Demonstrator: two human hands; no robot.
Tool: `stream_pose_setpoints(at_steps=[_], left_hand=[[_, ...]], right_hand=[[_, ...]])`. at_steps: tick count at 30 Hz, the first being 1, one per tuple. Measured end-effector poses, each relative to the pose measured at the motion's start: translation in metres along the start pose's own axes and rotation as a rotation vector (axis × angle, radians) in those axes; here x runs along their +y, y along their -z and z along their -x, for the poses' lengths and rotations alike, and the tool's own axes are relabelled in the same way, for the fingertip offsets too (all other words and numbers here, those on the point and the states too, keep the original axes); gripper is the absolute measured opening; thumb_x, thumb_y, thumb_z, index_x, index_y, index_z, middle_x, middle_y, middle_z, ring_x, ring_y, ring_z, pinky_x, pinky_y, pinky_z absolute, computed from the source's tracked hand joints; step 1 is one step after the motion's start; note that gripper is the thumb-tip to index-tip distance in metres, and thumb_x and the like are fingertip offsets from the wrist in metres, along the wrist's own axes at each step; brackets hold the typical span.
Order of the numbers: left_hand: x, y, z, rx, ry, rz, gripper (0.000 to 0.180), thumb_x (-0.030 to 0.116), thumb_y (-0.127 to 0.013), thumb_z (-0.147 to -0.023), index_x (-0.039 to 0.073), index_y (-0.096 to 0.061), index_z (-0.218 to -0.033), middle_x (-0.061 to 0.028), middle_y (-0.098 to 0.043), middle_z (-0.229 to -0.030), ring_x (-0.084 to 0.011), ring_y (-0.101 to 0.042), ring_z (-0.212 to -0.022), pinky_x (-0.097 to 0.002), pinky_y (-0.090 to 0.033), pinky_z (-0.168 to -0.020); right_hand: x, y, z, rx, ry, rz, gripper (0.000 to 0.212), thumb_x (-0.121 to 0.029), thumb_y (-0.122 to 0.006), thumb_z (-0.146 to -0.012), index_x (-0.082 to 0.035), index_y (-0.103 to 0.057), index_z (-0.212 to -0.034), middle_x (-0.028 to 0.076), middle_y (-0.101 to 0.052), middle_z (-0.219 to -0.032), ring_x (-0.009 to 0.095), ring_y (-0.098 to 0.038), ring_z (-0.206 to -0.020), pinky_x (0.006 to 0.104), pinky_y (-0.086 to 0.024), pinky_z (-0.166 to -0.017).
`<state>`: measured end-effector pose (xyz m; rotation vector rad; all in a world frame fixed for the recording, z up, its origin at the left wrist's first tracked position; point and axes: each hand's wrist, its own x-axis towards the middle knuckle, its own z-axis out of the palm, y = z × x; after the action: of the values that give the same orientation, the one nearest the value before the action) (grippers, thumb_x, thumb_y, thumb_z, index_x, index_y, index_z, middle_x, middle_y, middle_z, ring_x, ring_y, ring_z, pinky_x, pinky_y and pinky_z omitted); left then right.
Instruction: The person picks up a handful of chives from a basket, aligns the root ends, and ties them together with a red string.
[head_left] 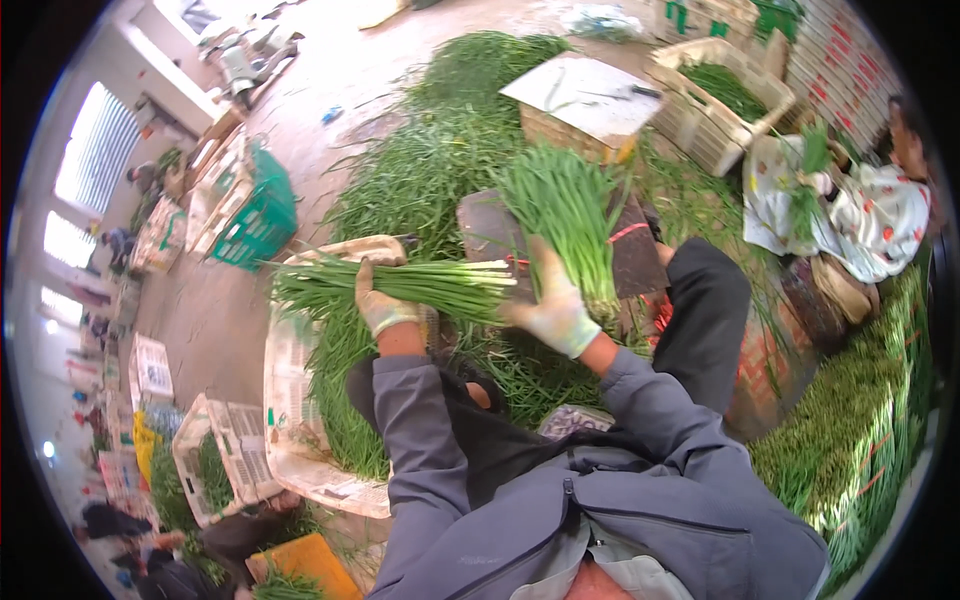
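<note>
Looks mid-job: stack of red-banded green bunches (850, 430) at right seems done (too dense to count), big heap of loose green leaves (440, 170) ahead looks unworked. Left hand (383, 304), pale-gloved, has fingers wrapped round one bundle of long green leaves with white stems (445, 284), over the cream plastic crate (285, 385); right hand (560, 312), pale-gloved, fingers spread, gripping nothing visible, beside the stem ends. Count: one bundle held, one bright-green leafy bunch (572, 205) on one dark flat board (643, 262), two gloves.
</note>
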<state>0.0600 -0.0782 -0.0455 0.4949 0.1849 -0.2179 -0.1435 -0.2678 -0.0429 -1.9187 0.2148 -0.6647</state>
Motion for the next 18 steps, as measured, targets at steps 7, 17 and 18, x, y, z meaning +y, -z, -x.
stream_pose_setpoints(at_steps=[7, 17, 18], left_hand=[[-0.056, -0.012, 0.074, -0.030, 0.265, -0.365, 0.016, 0.020, -0.056, -0.093, 0.006, -0.057, -0.085, -0.0083, -0.059, -0.077, -0.0253, -0.059, -0.074, -0.0402, -0.051, -0.075], [-0.174, -0.061, 0.075, -0.052, 0.551, -0.416, 0.029, 0.015, -0.066, -0.090, 0.003, -0.058, -0.115, -0.0104, -0.062, -0.103, -0.0267, -0.060, -0.091, -0.0440, -0.052, -0.085], [-0.177, -0.079, 0.070, -0.201, 0.597, -0.423, 0.034, 0.016, -0.066, -0.091, 0.003, -0.057, -0.120, -0.0105, -0.062, -0.109, -0.0267, -0.060, -0.094, -0.0434, -0.051, -0.089]], right_hand=[[-0.017, -0.014, 0.030, -0.366, 0.097, 0.515, 0.116, -0.044, -0.082, -0.064, 0.005, -0.021, -0.150, 0.028, -0.040, -0.140, 0.045, -0.035, -0.134, 0.0512, -0.027, -0.112], [0.040, 0.070, 0.043, -0.161, -0.227, 0.167, 0.082, -0.011, -0.070, -0.071, -0.001, -0.032, -0.143, 0.030, -0.062, -0.110, 0.044, -0.063, -0.101, 0.0451, -0.052, -0.087], [0.039, 0.082, 0.029, -0.133, -0.279, 0.170, 0.081, -0.011, -0.070, -0.071, -0.001, -0.033, -0.143, 0.030, -0.062, -0.107, 0.044, -0.063, -0.099, 0.0452, -0.052, -0.087]])
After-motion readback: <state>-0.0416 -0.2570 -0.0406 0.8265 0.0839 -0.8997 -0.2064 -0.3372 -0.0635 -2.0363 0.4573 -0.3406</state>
